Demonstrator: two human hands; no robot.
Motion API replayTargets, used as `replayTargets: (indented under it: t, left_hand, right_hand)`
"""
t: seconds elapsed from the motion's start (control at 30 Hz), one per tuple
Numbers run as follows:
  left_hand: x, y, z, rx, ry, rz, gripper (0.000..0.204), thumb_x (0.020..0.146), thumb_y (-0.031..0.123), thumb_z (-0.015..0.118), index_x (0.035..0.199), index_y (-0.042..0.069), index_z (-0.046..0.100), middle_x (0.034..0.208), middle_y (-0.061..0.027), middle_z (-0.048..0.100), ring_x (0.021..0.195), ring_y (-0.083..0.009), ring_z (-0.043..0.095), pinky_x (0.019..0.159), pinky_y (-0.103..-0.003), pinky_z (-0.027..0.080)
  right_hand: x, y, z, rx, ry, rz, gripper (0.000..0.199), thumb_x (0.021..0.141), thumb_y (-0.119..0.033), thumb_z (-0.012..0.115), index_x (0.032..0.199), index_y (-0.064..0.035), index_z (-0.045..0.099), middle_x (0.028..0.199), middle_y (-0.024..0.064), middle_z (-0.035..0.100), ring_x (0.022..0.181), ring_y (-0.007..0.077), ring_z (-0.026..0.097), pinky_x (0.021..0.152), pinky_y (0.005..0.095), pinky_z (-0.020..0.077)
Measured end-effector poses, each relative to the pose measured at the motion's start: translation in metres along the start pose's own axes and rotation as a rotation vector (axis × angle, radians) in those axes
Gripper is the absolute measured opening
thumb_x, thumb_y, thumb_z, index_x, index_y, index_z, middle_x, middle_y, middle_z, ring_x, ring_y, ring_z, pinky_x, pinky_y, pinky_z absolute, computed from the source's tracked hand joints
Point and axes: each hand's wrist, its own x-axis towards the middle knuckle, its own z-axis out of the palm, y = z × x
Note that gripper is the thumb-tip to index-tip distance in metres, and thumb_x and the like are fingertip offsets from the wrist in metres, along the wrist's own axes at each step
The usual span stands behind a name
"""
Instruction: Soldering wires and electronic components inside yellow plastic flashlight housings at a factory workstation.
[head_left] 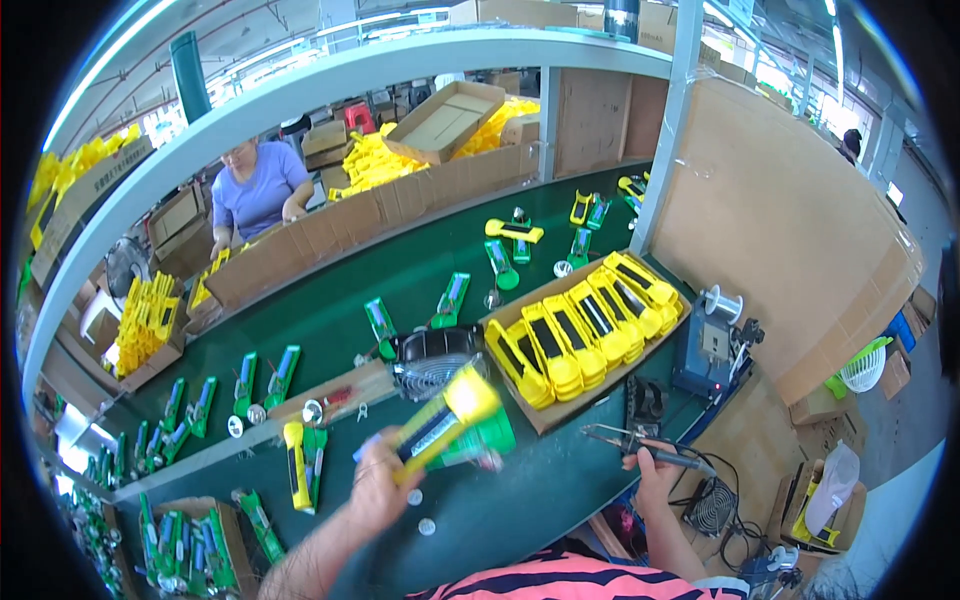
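My left hand (378, 488) is closed around a yellow lamp casing (428, 428) with a dark panel, raised and tilted over the green work surface and slightly blurred. A green lamp part (488, 438) shows behind the casing; whether my hand grips it too, I cannot tell. My right hand (652, 478) is wrapped round the dark handle of a soldering iron (682, 458), whose thin metal end points left over the surface. Beyond both hands sits a cardboard box (545, 420) packed with yellow casings. Left of my left hand lie another yellow casing (296, 465) and a green part (316, 465).
A black round fan (438, 360) stands by the green conveyor belt (330, 318), which carries several green lamp parts. A blue soldering unit (705, 350) with a wire spool (722, 303) is at right. A carton (235, 545) of green parts sits lower left. Across the belt sits a co-worker (260, 190).
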Motion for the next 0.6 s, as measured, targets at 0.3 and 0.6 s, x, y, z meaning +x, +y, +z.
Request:
replayTargets:
  t: [0.3,0.6]
  left_hand:
    - [0.206,-0.219,0.07,0.19,0.314,-0.195,0.038,0.064,0.004,0.068,0.087,0.001,0.038,0.095,-0.0184,0.039,0.077,-0.0367,0.05,0.063,-0.042,0.044]
    - [0.234,-0.222,0.13,0.88,-0.205,0.551,0.023,0.075,0.016,0.051,0.098,0.012,0.049,0.127,-0.0108,0.035,0.115,-0.03,0.038,0.097,-0.045,0.029]
  right_hand:
    - [0.016,-0.007,0.007,-0.039,0.124,0.072,0.021,0.079,-0.001,0.054,0.098,0.0036,0.046,0.077,0.014,0.057,0.058,0.0193,0.059,0.053,0.0278,0.0504]
    - [0.038,-0.003,0.015,-0.165,0.172,-0.026,0.029,0.079,-0.007,0.056,0.104,0.0039,0.044,0.071,0.0135,0.058,0.055,0.0168,0.058,0.055,0.0264,0.0493]
